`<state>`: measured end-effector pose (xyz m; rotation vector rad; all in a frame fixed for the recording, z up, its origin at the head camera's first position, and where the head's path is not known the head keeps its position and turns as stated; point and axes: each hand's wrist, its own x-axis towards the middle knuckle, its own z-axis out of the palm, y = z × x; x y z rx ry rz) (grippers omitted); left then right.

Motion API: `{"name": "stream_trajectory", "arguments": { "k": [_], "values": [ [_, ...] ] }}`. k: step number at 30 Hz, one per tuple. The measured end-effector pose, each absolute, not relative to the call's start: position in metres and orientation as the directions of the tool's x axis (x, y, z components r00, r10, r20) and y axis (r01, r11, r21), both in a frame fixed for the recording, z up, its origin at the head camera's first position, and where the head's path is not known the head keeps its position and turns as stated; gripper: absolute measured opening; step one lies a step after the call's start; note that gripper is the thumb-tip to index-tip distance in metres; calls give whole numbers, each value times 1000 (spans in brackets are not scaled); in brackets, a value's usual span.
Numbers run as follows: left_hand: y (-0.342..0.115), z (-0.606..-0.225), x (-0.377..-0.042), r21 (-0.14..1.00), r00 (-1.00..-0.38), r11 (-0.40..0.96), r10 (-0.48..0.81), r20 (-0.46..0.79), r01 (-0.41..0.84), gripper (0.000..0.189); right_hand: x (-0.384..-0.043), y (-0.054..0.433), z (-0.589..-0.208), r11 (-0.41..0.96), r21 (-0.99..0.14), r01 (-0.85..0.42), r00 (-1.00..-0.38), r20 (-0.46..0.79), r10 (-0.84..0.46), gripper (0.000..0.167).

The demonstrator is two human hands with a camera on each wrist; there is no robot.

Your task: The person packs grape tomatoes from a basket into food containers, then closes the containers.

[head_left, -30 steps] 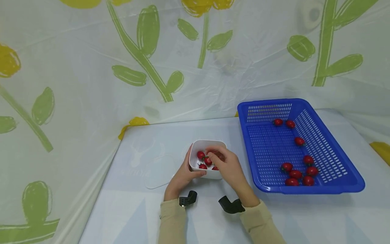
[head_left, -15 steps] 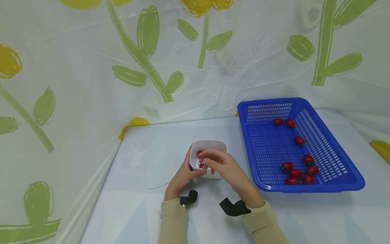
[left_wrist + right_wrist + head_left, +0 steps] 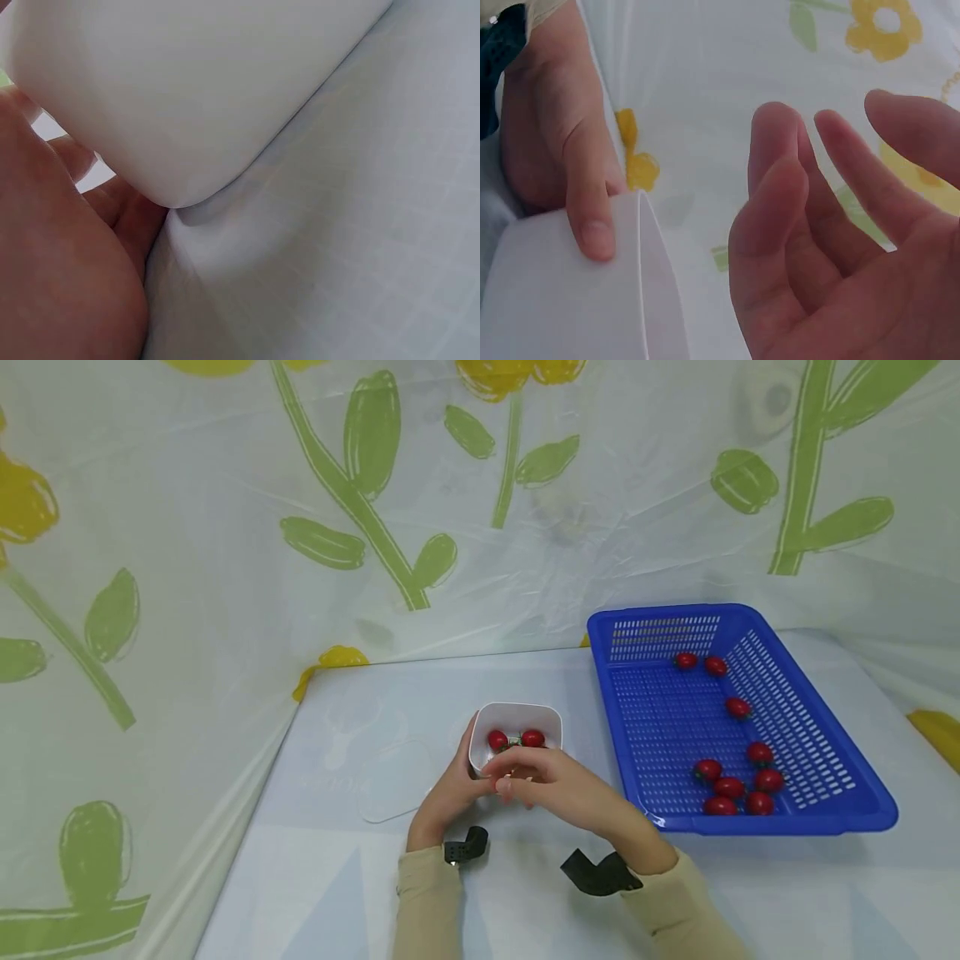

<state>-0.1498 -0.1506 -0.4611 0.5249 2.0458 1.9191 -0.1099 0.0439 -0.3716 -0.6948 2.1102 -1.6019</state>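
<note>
My left hand [image 3: 450,793] grips a small white open-topped container [image 3: 483,724] by its left side, the thumb lying over the near wall. In the left wrist view, fingers curve around the lower corner of that container [image 3: 187,97]. Cherry tomatoes, two of them plainly visible, lie inside, one a red cherry tomato [image 3: 532,738] near the far right corner. My right hand [image 3: 573,789] hovers over the near side of the container and hides part of its inside. Seen from the right wrist, that hand [image 3: 855,285] has loosely bent fingers, thumb close to a fingertip, with nothing between them.
A blue perforated basket [image 3: 652,718] stands to the right, with several cherry tomatoes [image 3: 729,787] scattered in it. Left of the container, a thin see-through lid [image 3: 393,782] lies flat on the white table [image 3: 337,877]. A flower-printed sheet [image 3: 225,610] hangs behind.
My right hand has drawn back from inside the container toward its near side and slightly right, uncovering tomatoes at the far side. My left hand keeps its grip on the container.
</note>
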Motion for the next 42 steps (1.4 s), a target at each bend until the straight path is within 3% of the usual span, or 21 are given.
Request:
{"name": "stream_trajectory", "arguments": {
  "k": [9,17,25,36,42],
  "values": [
    [-151,-461,-149,997,-889,30,454,54,76,97,-104,72,-358,308,-903,-301,-723,6,-690,24],
    [-146,-462,-150,998,-885,-7,461,60,64,97,-107,113,-347,431,-842,-325,-722,-73,-688,23],
    [-147,-462,-148,999,-896,15,443,26,36,99,-117,155,-339,483,-839,-252,-706,-183,-685,28],
    [-148,-462,-149,998,-895,23,445,36,52,100,-143,214,-351,464,-858,-221,-585,-264,-767,32],
    [-148,-462,-149,999,-895,11,444,42,52,99,-159,248,-362,501,-850,-164,-584,-326,-744,31]
  ]
}}
